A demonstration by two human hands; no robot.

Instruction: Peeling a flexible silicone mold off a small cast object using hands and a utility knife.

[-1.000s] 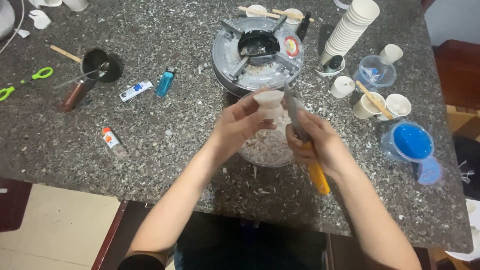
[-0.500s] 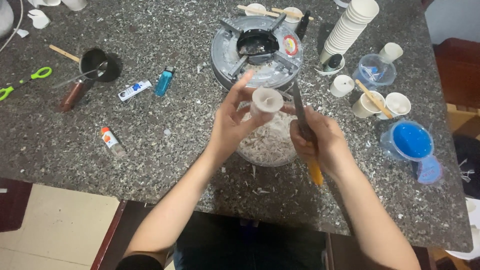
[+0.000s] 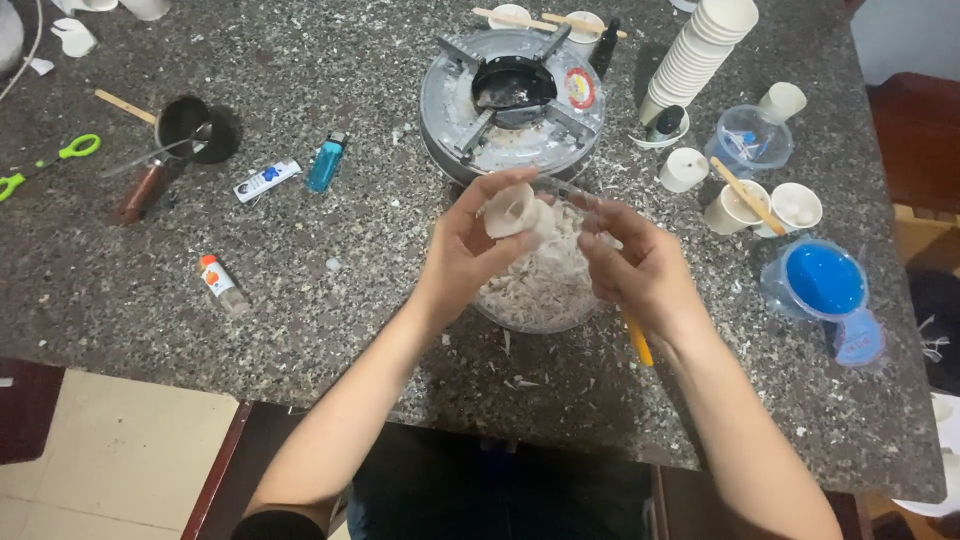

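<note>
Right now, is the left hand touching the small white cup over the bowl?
Touching. The head view shows the left hand with thumb and fingers wrapped around the small white cup, no gap, above the clear bowl of white shavings.

The left hand has turned the small white cup sideways, mouth leftward.

Blue lighter, green scissors

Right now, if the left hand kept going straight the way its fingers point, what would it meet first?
Probably the round metal burner just beyond the white cup that the left hand holds above the bowl of white shavings; depth is hard to judge.
</note>
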